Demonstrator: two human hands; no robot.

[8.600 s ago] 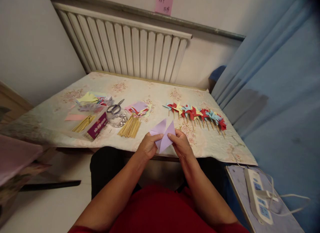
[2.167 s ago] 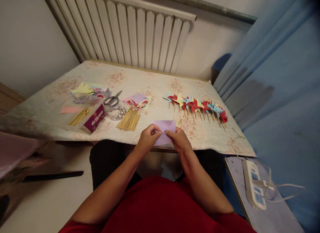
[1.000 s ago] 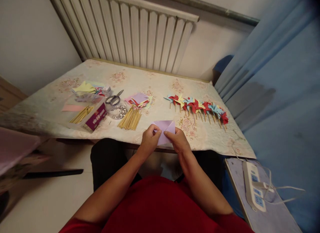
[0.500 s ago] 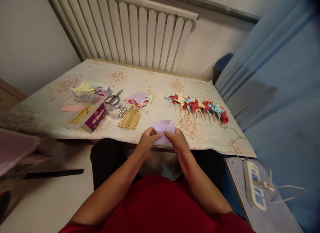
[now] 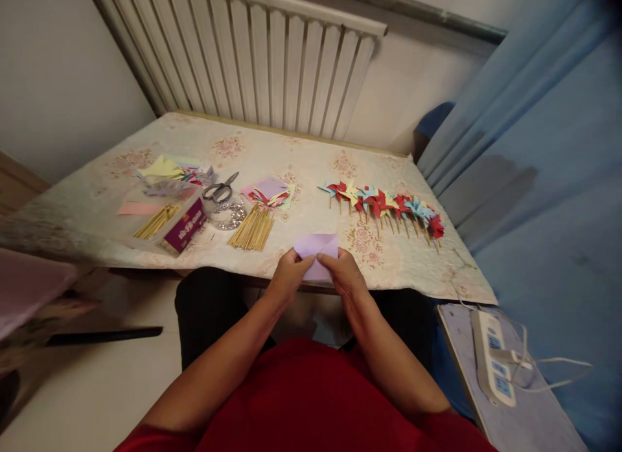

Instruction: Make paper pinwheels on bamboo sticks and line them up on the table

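Note:
Both hands pinch a small lilac paper square (image 5: 317, 247) just above the near edge of the table (image 5: 301, 160). My left hand (image 5: 287, 278) grips its left side with thumb and fingers closed. On the paper's right side my right hand (image 5: 346, 277) is closed in the same way. The paper is folded and partly hidden behind my fingers.
A row of finished paper pinwheels on sticks (image 5: 381, 206) lies to the right. A bundle of wooden sticks (image 5: 253, 230), cut coloured papers (image 5: 269, 192), scissors (image 5: 221, 189), a purple box (image 5: 182, 224) and more papers (image 5: 165, 170) lie to the left. A power strip (image 5: 498, 366) rests on a board at lower right.
Earlier the lilac paper was spread in a wide open shape; now it is folded smaller between my fingertips. My hands stay at the same spot near the table edge.

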